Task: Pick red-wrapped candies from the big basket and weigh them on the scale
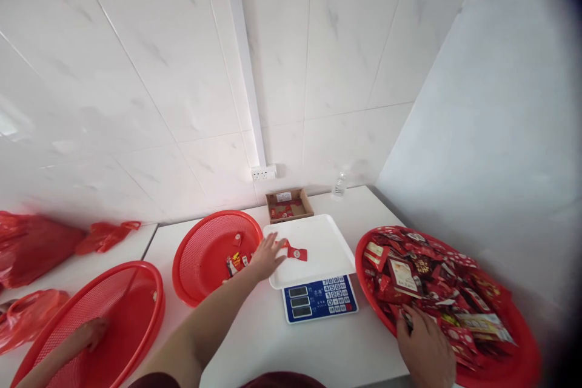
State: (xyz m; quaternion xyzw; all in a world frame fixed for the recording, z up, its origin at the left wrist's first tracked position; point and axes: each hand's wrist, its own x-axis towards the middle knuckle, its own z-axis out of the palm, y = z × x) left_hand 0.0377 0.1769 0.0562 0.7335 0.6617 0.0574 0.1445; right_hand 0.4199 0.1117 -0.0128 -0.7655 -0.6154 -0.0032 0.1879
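Note:
My left hand (267, 257) reaches over the left edge of the white weighing tray (318, 230), fingers spread. Beside its fingertips lie small red packets (297, 253); whether the fingers touch them I cannot tell. The tray sits on a digital scale (321, 300) with a blue keypad panel. My right hand (425, 342) is at the near edge of a red basket (530, 357) heaped with mostly red snack packets (436, 279). Its fingers are curled in around something small and dark, too hidden to name.
A red basket (186, 254) with a few packets stands left of the scale. Another person's hand (93, 333) is inside a red basket (152, 309) further left. Behind the tray are a cardboard box (302, 217) and a clear bottle (339, 185). Red plastic bags (40, 248) lie far left.

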